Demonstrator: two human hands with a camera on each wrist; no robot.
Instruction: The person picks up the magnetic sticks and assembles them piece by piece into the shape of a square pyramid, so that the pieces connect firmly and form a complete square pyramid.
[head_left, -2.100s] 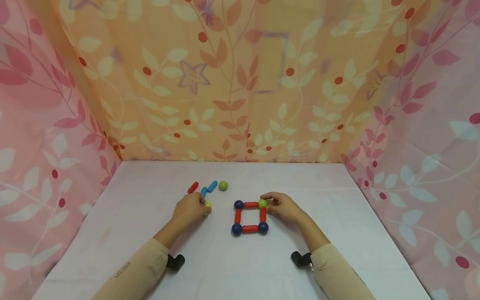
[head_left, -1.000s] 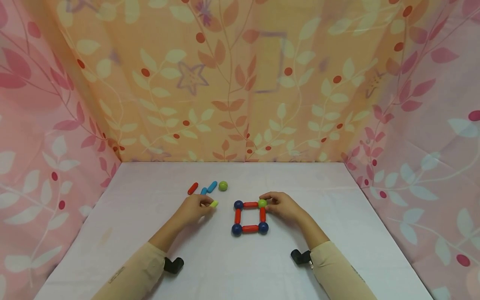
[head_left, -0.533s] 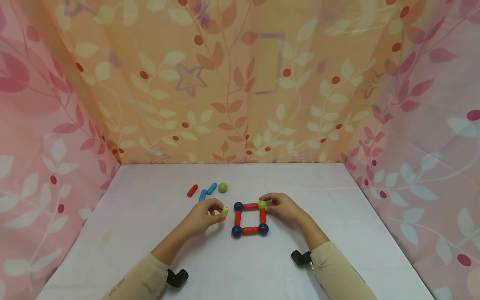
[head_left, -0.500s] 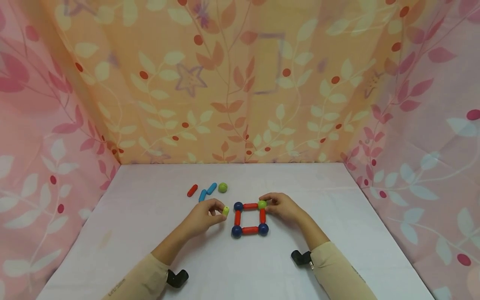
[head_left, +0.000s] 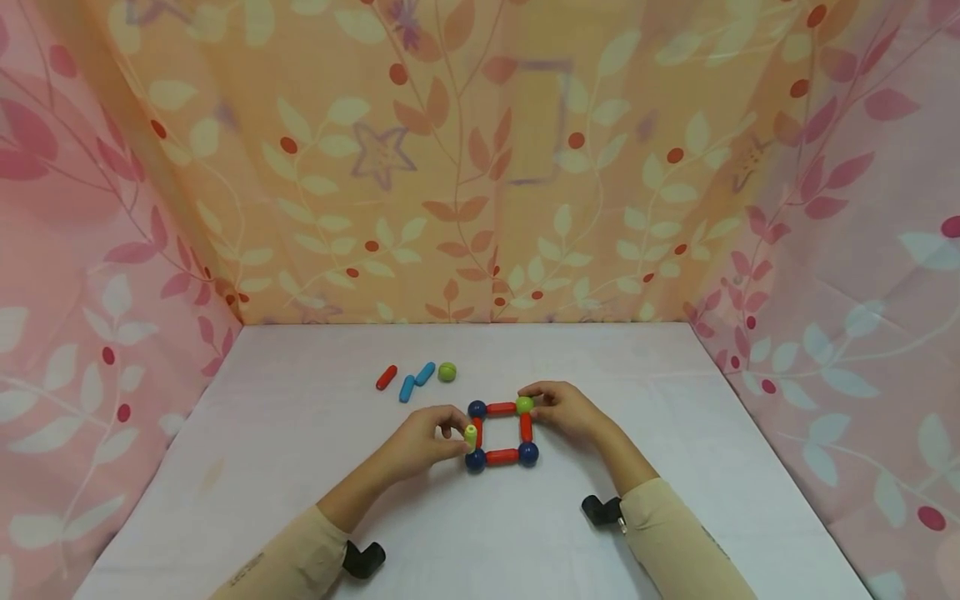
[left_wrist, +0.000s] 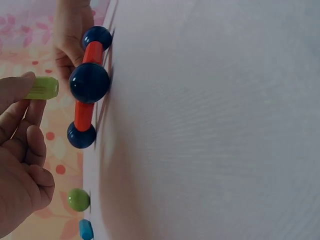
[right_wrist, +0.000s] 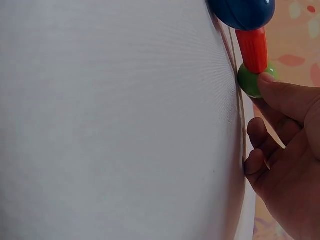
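Note:
My left hand [head_left: 423, 442] pinches a short yellow-green magnetic rod [head_left: 470, 436] between thumb and fingers. The rod is above the left side of a flat square frame made of red rods [head_left: 502, 457] and balls. In the left wrist view, the held rod [left_wrist: 45, 88] stands apart from the nearest blue ball [left_wrist: 90, 82]. Three corners of the frame are blue balls [head_left: 528, 453]; the far right corner is a green ball [head_left: 525, 405]. My right hand [head_left: 570, 412] grips that green ball, and its thumb presses on it in the right wrist view.
Behind the left hand lie a loose red rod [head_left: 386, 377], two blue rods [head_left: 407, 388] and a ribbed green ball [head_left: 447, 372]. A white cloth [head_left: 600, 358] covers the table. Floral curtains [head_left: 465, 167] stand at the back and both sides.
The left hand has carried the yellow-green rod rightward from the loose pieces to the frame's left side, turning it more upright. The right hand stays at the green corner ball.

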